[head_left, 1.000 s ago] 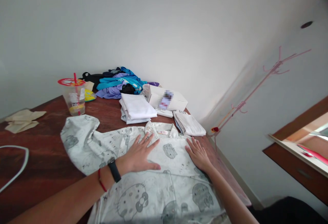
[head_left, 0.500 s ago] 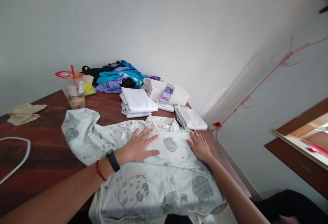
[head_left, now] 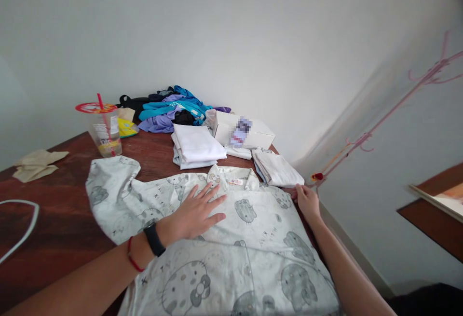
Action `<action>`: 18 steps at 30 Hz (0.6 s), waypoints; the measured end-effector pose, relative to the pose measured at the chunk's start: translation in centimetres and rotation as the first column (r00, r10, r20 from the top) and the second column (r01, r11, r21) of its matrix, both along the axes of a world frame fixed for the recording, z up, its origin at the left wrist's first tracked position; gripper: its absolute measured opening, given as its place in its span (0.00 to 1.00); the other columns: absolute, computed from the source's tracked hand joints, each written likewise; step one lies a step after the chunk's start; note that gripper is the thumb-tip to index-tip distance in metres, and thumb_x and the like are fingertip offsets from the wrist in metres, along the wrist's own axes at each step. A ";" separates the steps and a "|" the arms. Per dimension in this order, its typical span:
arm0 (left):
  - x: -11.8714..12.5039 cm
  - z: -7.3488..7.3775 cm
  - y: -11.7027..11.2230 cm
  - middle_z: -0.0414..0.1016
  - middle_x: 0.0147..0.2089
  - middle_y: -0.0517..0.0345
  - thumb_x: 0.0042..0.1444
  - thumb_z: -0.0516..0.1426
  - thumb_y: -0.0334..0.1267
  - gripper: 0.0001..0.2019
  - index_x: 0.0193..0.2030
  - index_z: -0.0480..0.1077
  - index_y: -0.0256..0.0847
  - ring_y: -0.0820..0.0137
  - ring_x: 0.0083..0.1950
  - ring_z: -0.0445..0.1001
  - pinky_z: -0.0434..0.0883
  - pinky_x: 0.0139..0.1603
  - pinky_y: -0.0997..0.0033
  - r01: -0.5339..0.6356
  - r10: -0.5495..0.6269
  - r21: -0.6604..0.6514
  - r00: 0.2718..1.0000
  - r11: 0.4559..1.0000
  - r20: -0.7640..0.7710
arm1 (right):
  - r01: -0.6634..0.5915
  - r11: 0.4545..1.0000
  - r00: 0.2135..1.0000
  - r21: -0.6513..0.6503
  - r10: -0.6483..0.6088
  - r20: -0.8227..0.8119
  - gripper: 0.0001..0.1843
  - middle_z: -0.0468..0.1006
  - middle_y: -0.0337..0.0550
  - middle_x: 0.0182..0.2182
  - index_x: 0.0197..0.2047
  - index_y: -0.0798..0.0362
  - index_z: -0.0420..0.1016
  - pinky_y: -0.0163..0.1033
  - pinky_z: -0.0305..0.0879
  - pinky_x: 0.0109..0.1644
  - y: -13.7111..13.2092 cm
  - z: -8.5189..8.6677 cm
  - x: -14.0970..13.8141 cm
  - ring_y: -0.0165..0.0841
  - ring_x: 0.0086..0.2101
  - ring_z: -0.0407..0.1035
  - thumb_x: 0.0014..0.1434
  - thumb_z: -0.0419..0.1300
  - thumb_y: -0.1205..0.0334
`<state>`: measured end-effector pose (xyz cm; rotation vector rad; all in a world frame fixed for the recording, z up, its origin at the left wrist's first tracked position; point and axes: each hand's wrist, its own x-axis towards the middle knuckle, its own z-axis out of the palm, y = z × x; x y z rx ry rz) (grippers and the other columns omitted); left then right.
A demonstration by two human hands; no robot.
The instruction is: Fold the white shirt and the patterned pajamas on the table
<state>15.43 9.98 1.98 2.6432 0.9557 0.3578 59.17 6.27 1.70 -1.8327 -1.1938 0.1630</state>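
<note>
L hand lay splayed on shirt | R hand just left shirt front for R edge, curled, grip unclear | ∴ L prob. steadied it alone

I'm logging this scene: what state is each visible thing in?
Printed shirt: spread out
Left hand: flat on the shirt
Right hand: fingers bent at the shirt's edge
Cup: upright, lidded, straw in
White cloths: folded, stacked
Pale garment: folded
Clothes pile: jumbled
White box: looks closed
Tan paper: creased

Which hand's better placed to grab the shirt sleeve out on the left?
Left hand, probably: spread on the shirt, it's nearer that sleeve; the right hand is by the shirt's opposite edge.
</note>
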 end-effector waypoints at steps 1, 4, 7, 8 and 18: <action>0.0 0.0 0.0 0.45 0.79 0.56 0.68 0.43 0.64 0.32 0.74 0.56 0.57 0.50 0.79 0.44 0.42 0.74 0.35 0.002 -0.002 0.002 1.000 1.000 0.001 | 0.007 0.999 0.999 0.033 -0.006 -0.040 0.32 0.74 0.41 0.18 0.30 0.54 0.77 0.37 0.65 0.26 0.0 -0.4 0.1 0.34 0.20 0.66 0.59 0.53 0.31; 0.0 0.0 0.2 0.44 0.79 0.57 0.69 0.43 0.64 0.32 0.75 0.55 0.57 0.50 0.79 0.43 0.42 0.75 0.36 0.012 -0.012 0.013 1.000 1.000 -0.014 | -0.057 0.993 0.985 0.102 0.073 -0.156 0.30 0.67 0.36 0.15 0.27 0.52 0.73 0.34 0.56 0.21 0.0 -1.0 0.2 0.30 0.17 0.59 0.58 0.56 0.32; 0.0 0.2 0.2 0.42 0.80 0.57 0.69 0.42 0.64 0.32 0.75 0.53 0.57 0.51 0.79 0.42 0.42 0.75 0.37 0.022 -0.021 0.015 0.999 1.000 -0.049 | -0.085 0.991 0.963 0.104 0.109 -0.247 0.29 0.68 0.36 0.16 0.26 0.52 0.72 0.34 0.54 0.20 0.0 -0.9 0.3 0.29 0.17 0.59 0.55 0.60 0.32; 0.0 0.3 0.2 0.42 0.80 0.57 0.69 0.42 0.64 0.32 0.75 0.52 0.57 0.50 0.79 0.41 0.42 0.75 0.37 0.026 -0.025 0.012 0.998 1.000 -0.063 | -0.082 0.991 0.955 0.103 0.108 -0.276 0.29 0.69 0.36 0.16 0.27 0.53 0.73 0.34 0.54 0.20 0.1 -0.8 0.4 0.29 0.17 0.59 0.54 0.61 0.31; 0.1 1.1 0.3 0.35 0.80 0.57 0.69 0.40 0.64 0.34 0.77 0.47 0.56 0.51 0.80 0.37 0.41 0.75 0.36 0.030 -0.029 0.001 0.978 1.000 -0.207 | -0.110 0.987 0.929 0.115 0.143 -0.341 0.32 0.72 0.39 0.17 0.29 0.55 0.77 0.32 0.55 0.19 0.4 -1.0 0.7 0.27 0.17 0.61 0.51 0.64 0.30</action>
